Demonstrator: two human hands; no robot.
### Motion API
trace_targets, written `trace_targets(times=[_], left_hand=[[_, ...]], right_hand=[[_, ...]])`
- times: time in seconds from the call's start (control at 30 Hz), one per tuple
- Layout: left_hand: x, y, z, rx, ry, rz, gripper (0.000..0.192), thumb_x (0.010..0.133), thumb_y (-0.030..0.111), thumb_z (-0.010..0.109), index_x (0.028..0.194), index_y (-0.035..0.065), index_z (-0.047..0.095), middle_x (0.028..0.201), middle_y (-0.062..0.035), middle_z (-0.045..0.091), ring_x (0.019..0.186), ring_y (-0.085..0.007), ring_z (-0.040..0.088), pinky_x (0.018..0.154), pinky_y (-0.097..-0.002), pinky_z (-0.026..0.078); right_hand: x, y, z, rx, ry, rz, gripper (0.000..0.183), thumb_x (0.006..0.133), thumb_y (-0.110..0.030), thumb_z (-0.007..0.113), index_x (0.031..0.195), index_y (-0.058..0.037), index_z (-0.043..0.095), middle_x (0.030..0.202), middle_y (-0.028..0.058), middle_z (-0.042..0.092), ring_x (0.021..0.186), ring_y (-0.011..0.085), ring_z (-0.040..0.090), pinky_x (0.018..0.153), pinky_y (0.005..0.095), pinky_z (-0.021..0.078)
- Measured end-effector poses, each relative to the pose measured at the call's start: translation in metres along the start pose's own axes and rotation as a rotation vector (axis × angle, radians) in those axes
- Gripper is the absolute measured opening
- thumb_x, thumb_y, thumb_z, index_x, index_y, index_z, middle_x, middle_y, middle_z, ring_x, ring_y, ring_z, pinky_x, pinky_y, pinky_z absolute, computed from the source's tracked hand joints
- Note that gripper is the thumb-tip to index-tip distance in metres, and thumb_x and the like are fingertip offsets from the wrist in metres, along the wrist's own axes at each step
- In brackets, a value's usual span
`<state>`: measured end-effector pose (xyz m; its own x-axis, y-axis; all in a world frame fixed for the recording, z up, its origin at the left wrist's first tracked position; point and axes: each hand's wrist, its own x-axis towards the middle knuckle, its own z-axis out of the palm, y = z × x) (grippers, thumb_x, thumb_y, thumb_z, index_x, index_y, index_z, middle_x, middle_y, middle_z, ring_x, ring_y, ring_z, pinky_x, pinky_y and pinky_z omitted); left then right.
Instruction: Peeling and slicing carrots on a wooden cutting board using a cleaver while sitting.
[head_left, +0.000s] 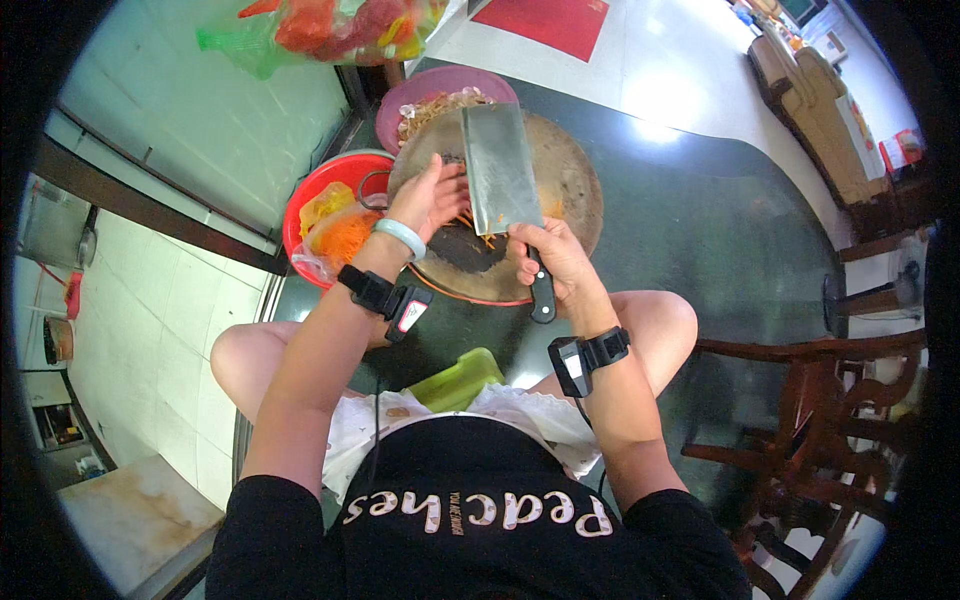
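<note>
My right hand (555, 259) grips the black riveted handle of a cleaver (499, 161), whose broad metal blade points away from me over a round wooden chopping block (577, 180). Beside the blade's left edge is my left hand (442, 191), its fingers extended and no object visible in it. Whether its fingertips touch the blade, I cannot tell. Thin carrot shreds (463, 217) lie on the dark middle of the block between hand and blade, and a few cling near the blade's lower end. The blade hides part of the block.
Left of the block, a red basin (298, 214) holds a plastic bag of shredded carrot (345, 238). A pink basin (390, 120) with peelings stands behind. Plastic bags (330, 30) hang or lie far left. A green stool (461, 379) is beneath me; a wooden chair (802, 405) stands right.
</note>
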<state>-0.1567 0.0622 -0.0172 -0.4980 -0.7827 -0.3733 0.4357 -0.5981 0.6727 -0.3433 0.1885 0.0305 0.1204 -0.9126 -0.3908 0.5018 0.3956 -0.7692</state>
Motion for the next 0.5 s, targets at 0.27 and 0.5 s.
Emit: trace_targets(times=[0.27, 0.5], left_hand=[[-0.014, 0.008, -0.008, -0.313, -0.317, -0.277, 0.067, 0.1, 0.054, 0.031, 0.132, -0.0041, 0.042, 0.133, -0.0222, 0.052, 0.123, -0.0357, 0.052, 0.105, -0.0518, 0.04], [-0.018, -0.009, 0.004, 0.136, -0.055, 0.002, 0.053, 0.102, 0.042, 0.04, 0.128, -0.0022, 0.051, 0.128, -0.0176, 0.058, 0.116, -0.0258, 0.058, 0.099, -0.0386, 0.046]], right_hand=[[0.012, 0.009, 0.004, -0.093, 0.021, 0.022, 0.01, 0.089, -0.009, 0.061, 0.081, -0.0034, 0.057, 0.062, 0.0015, 0.054, 0.043, 0.0074, 0.047, 0.037, 0.0245, 0.0399], [0.011, 0.007, -0.026, -0.141, 0.252, -0.171, 0.012, 0.087, -0.007, 0.059, 0.077, -0.0012, 0.057, 0.06, 0.0038, 0.055, 0.042, 0.0108, 0.049, 0.036, 0.0278, 0.0421]])
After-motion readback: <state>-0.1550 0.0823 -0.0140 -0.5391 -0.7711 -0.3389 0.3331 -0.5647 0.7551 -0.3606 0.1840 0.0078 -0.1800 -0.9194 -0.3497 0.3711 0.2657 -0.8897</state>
